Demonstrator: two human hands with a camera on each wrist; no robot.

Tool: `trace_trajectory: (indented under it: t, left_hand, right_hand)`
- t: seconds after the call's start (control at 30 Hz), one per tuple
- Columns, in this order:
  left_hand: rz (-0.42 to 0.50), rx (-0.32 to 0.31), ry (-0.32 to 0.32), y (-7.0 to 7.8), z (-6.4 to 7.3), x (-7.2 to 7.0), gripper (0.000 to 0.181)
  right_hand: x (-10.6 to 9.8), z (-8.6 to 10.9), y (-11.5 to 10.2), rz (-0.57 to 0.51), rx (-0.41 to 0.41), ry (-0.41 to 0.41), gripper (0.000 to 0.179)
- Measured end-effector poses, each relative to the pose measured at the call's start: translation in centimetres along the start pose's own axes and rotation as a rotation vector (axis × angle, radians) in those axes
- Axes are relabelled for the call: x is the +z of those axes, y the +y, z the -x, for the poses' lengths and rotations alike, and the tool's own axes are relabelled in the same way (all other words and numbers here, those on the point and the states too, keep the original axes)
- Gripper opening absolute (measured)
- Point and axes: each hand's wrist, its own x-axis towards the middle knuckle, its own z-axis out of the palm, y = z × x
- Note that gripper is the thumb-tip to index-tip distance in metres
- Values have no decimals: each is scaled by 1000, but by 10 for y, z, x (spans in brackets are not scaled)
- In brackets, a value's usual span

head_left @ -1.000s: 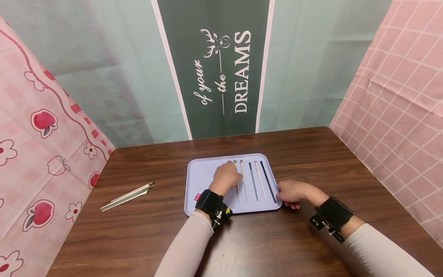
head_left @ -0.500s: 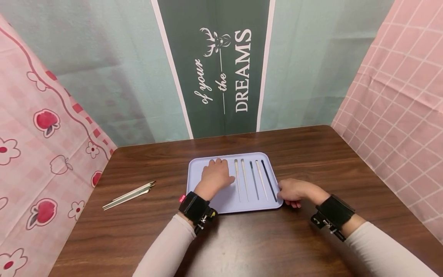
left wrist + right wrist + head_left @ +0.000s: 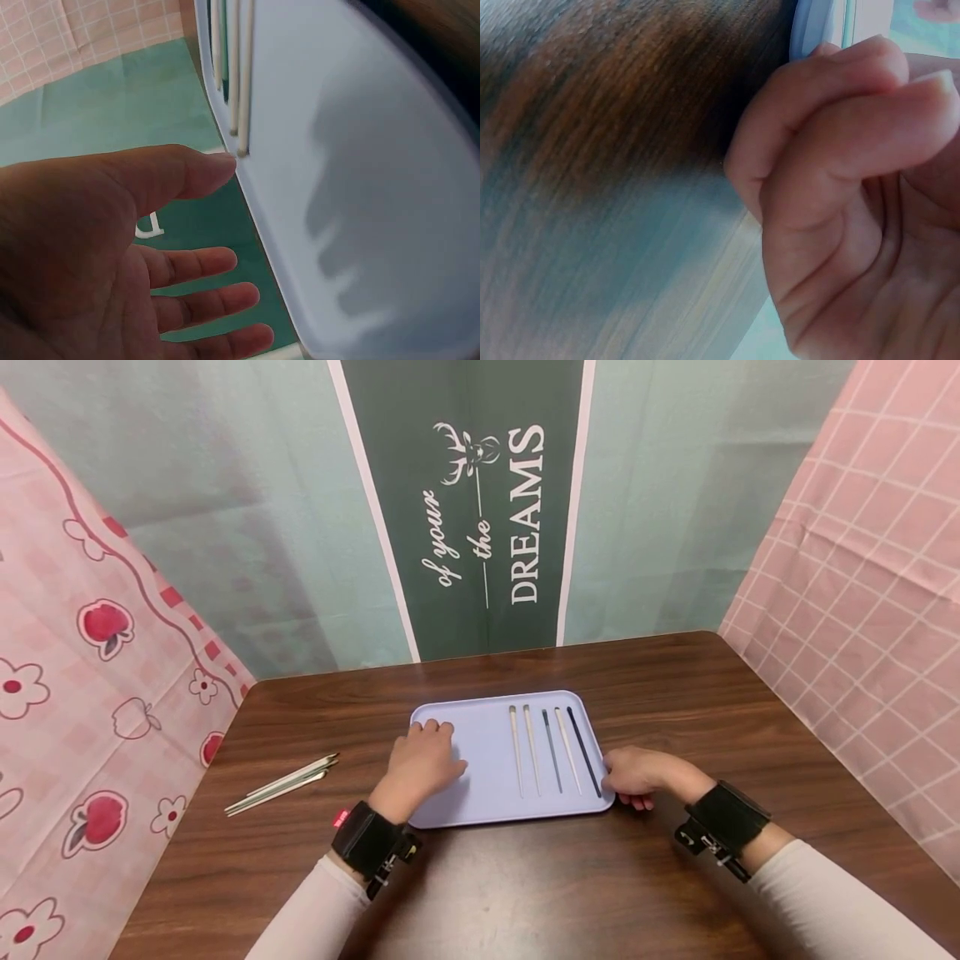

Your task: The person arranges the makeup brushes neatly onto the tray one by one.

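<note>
A lavender tray (image 3: 480, 777) lies on the table with several slim brushes side by side on its right half. From left to right, two are pale-handled brushes (image 3: 517, 752), then come a grey brush (image 3: 552, 752), a whitish brush (image 3: 567, 752) and a dark brush (image 3: 584, 752). Over the tray's left end hovers my left hand (image 3: 422, 764), its fingers spread and holding nothing; the left wrist view shows its shadow on the tray. My right hand (image 3: 637, 772) grips the tray's right rim near the front corner, fingers curled; the exact contact is partly hidden.
A small bundle of thin brushes (image 3: 288, 784) lies on the wooden table (image 3: 525, 893), left of the tray. Cloth hangs around the table: a green printed curtain (image 3: 637, 527) behind, pink cloth (image 3: 862, 610) at the right, and apple-patterned cloth (image 3: 105, 710) at the left.
My left hand has moved left, away from the leftmost pale brush to the tray's left end, and its fingers have spread. My right hand stays at the rim.
</note>
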Motion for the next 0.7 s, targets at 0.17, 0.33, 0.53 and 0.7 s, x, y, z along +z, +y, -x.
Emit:
trace_trajectory:
  t: [0.17, 0.33, 0.53, 0.7]
  left_hand:
    - [21, -48, -8, -22, 10, 2, 61]
    - [34, -88, -3, -45, 22, 3, 60]
    - [42, -100, 33, -71, 37, 2, 56]
    - [34, -111, 45, -89, 49, -1, 60]
  right_hand:
    - [1, 0, 0, -13, 11, 2, 8]
    - [1, 0, 0, -19, 11, 0, 8]
    - [1, 1, -1, -8, 5, 3, 8]
    - [1, 2, -1, -15, 4, 4, 8]
